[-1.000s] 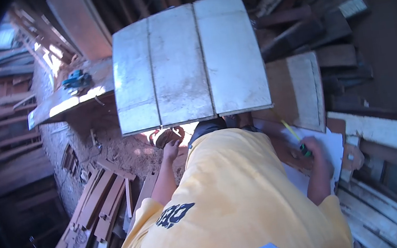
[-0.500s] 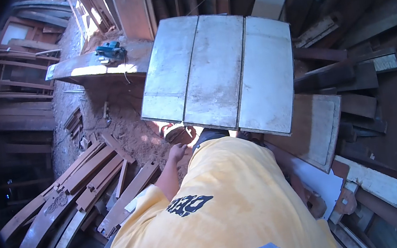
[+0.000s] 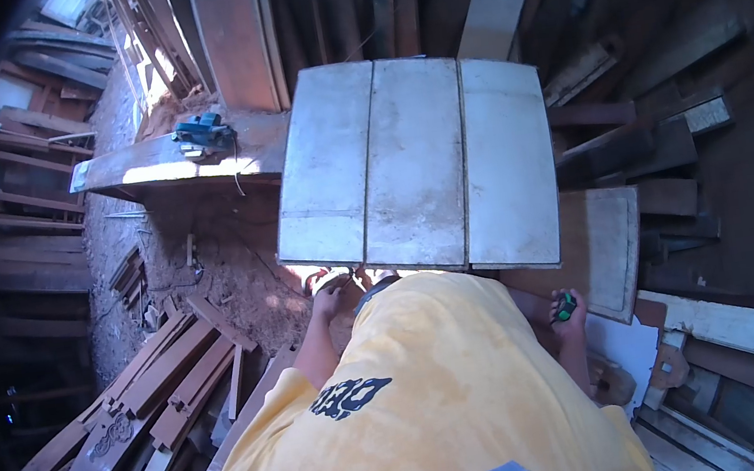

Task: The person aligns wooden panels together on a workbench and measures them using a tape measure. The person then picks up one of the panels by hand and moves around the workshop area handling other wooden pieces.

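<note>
A wide white panel [image 3: 411, 169], split by two dark lines running from far to near, lies flat in front of my body. My left hand [image 3: 330, 301] is low beside the panel's near left edge; it is small and shadowed, and its finger positions are unclear. Out to the right, my right hand [image 3: 578, 312] has its fingers wrapped round a small green and black tape measure [image 3: 564, 306]. Below the panel's near right corner is a brown board with a pale border [image 3: 613, 252].
A teal power tool [image 3: 204, 134] rests on a wooden bench [image 3: 159, 169] at the left. Curved and straight wood pieces [image 3: 162, 373] are heaped at the lower left. More planks [image 3: 670, 149] crowd the right, and tall boards [image 3: 232, 40] stand at the back.
My right hand has come into view at the right with the tape measure. My left hand has moved slightly left, and the panel sits lower in view as the camera shifts.
</note>
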### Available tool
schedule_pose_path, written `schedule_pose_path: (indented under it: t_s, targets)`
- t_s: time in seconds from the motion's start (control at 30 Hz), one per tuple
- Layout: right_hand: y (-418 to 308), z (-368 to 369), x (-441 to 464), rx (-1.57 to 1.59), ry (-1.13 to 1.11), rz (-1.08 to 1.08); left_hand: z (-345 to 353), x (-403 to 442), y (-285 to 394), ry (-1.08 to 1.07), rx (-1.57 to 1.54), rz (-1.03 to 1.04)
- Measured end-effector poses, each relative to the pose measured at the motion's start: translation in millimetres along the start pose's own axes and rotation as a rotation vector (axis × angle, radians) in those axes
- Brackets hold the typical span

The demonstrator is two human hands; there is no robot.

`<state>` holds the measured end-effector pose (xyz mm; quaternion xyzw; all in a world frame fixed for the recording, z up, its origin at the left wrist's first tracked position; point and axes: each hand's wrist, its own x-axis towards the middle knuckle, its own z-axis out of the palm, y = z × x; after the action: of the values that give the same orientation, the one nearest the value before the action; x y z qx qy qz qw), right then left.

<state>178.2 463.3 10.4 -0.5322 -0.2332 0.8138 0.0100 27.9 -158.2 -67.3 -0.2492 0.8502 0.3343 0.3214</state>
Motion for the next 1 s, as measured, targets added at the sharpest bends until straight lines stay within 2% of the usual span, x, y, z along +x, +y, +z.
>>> schedule_pose_path:
  t_s: [0.07, 0.13, 0.2, 0.23, 0.27, 0.33, 0.4, 0.47, 0.6, 0.67, 0.7, 0.77, 0.8, 0.87, 1.0]
  targets:
    - [-2, 10, 2, 0.082, -0.023, -0.059, -13, 9, -11, 0.172, 0.100, 0.348]
    - [3, 27, 0, 0.175, -0.038, -0.117, -24, 31, -36, 0.125, 0.089, 0.299]
    - [2, 57, 1, -0.013, 0.227, -0.432, -27, 63, -75, 0.082, 0.075, 0.239]
    - [2, 78, -7, -0.187, 0.341, -0.548, -43, 50, -64, -0.008, 0.031, 0.109]
    - [5, 104, -22, -0.363, 0.456, -0.659, -52, 51, -67, -0.013, 0.038, 0.116]
    - [13, 146, -38, -0.561, 0.486, -0.827, -66, 51, -81, -0.084, -0.072, 0.047]
    - [29, 161, -4, -0.859, 0.441, -1.206, -78, 58, -92, -0.104, -0.076, 0.020]
    - [54, 217, -31, -1.012, 0.240, -1.118, -90, 70, -98, -0.131, -0.099, -0.048]
    - [112, 304, -59, -1.375, -0.125, -1.093, -106, 88, -102, -0.138, -0.165, 0.026]
    - [140, 332, -64, -1.580, -0.197, -1.078, -112, 96, -104, -0.150, -0.177, 0.051]
    - [153, 343, -64, -1.574, -0.180, -1.076, -114, 97, -103, -0.122, -0.180, 0.096]
    - [175, 358, -60, -1.755, -0.337, -1.082, -118, 101, -107, -0.105, -0.182, 0.145]
    - [185, 362, -57, -1.758, -0.325, -1.079, -120, 106, -115, -0.111, -0.062, 0.282]
    - [204, 367, -48, -1.906, -0.445, -1.290, -116, 118, -135, -0.122, 0.055, 0.421]
    - [217, 374, -50, -1.931, -0.544, -1.227, -110, 116, -152, -0.219, 0.059, 0.383]
